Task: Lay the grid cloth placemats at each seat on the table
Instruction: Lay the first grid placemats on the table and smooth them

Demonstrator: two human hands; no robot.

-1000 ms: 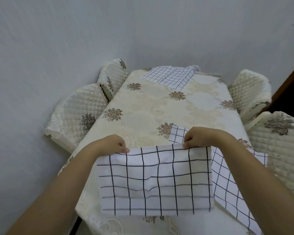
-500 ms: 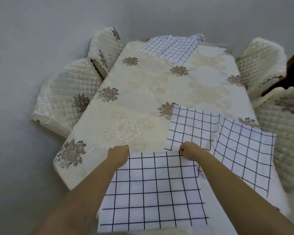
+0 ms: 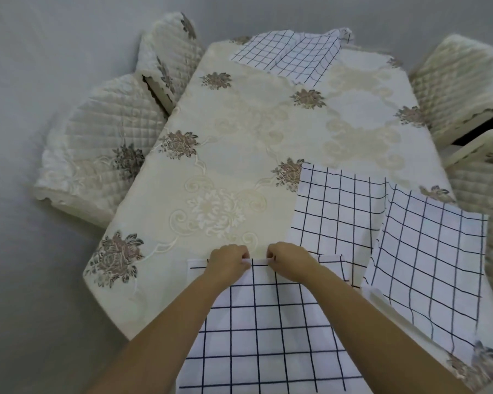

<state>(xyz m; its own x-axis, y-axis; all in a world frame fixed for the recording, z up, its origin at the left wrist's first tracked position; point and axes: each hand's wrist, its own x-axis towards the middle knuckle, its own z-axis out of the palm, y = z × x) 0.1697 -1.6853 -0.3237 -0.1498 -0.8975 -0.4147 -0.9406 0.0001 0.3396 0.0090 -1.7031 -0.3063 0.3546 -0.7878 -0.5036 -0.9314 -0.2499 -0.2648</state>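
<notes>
**Placemat [image 3: 268, 336] down at the near seat, grip shifted to mid-hem**

Spread flat on the near end of the table [image 3: 239, 137]. Held wider apart half a second back; now left hand [image 3: 228, 264] and right hand [image 3: 289, 263] close together on the far edge, fingers curled, pinching the hem. Probably a last tug before letting go.

Counted: four grid mats — this one, two touching at the near right [image 3: 339, 211] [image 3: 430, 265], one rumpled at the far end [image 3: 291, 55]. Four quilted chairs [image 3: 106, 143], two a side.

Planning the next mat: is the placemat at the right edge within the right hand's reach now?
Probably yes: the right-edge placemat lies uncovered beside the right hand, which first must release the near placemat.
</notes>
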